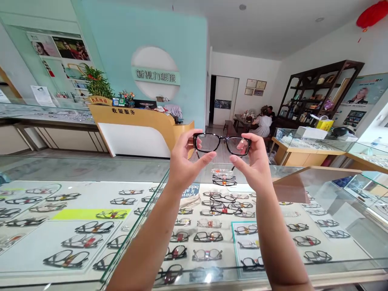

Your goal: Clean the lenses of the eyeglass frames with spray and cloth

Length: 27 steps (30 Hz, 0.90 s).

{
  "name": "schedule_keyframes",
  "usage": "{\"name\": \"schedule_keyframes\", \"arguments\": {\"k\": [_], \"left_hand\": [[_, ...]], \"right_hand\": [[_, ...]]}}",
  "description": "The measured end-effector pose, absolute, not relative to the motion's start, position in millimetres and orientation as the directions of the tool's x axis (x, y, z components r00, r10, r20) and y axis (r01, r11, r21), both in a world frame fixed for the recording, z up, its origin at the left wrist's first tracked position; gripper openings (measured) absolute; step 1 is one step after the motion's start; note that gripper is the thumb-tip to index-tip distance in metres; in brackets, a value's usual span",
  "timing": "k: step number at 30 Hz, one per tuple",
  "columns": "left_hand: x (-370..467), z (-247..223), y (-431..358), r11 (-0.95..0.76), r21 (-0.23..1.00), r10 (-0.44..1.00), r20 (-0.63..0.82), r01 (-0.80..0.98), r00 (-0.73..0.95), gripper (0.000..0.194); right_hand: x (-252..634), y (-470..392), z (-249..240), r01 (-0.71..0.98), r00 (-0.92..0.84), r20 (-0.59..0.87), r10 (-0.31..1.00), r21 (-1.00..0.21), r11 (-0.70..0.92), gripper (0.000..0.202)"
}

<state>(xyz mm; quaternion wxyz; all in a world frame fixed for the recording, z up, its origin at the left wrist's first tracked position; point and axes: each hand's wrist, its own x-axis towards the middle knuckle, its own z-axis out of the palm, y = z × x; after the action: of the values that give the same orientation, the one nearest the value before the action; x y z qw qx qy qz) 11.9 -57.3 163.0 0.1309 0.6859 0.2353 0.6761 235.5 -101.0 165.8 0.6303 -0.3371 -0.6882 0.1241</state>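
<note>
You are holding a pair of dark-rimmed eyeglasses (223, 139) up in front of you, above the glass display counter (91, 169), and both your hands are grasping it. Your left hand (183, 163) is gripping the left end of the frame, its fingers curling behind the rim and its thumb pointing inward along the lower edge. Your right hand (257, 163) is gripping the right end in the same manner, and some of your fingertips are showing through the clear lenses. The front is sitting nearly level, and a dark temple tip is hanging below, near your right thumb. Under your forearms, rows of spectacle frames (208, 236) are lying inside the counter, several bearing red or orange tags. A teal-edged tray (233, 238) is lying partly behind your right forearm, and a yellow-green strip (72, 214) is lying to the left. Beyond the counter, a cashier desk (136, 139) is standing before a turquoise wall (115, 36), and a person in white (262, 125) is sitting at a table farther back.
</note>
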Motion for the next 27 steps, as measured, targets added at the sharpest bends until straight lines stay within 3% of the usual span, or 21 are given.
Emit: {"name": "schedule_keyframes", "arguments": {"k": [7,17,27], "left_hand": [[18.8,169.3,-65.3,-0.816,0.573,0.573,0.819,0.083,-0.02,0.064],[16.2,162.5,-62.3,-0.786,0.571,0.569,0.818,0.238,-0.084,0.066],[25.8,156.0,-61.9,-0.781,0.588,0.564,0.809,0.208,-0.167,0.071]], "right_hand": [[231.4,-102.4,166.6,0.301,0.103,0.775,0.624,-0.622,0.723,0.061],[230.3,-105.9,166.6,0.448,0.161,0.7,0.696,-0.68,0.58,0.061],[231.3,-99.8,158.5,0.409,0.216,0.69,0.69,-0.706,0.578,0.068]]}}
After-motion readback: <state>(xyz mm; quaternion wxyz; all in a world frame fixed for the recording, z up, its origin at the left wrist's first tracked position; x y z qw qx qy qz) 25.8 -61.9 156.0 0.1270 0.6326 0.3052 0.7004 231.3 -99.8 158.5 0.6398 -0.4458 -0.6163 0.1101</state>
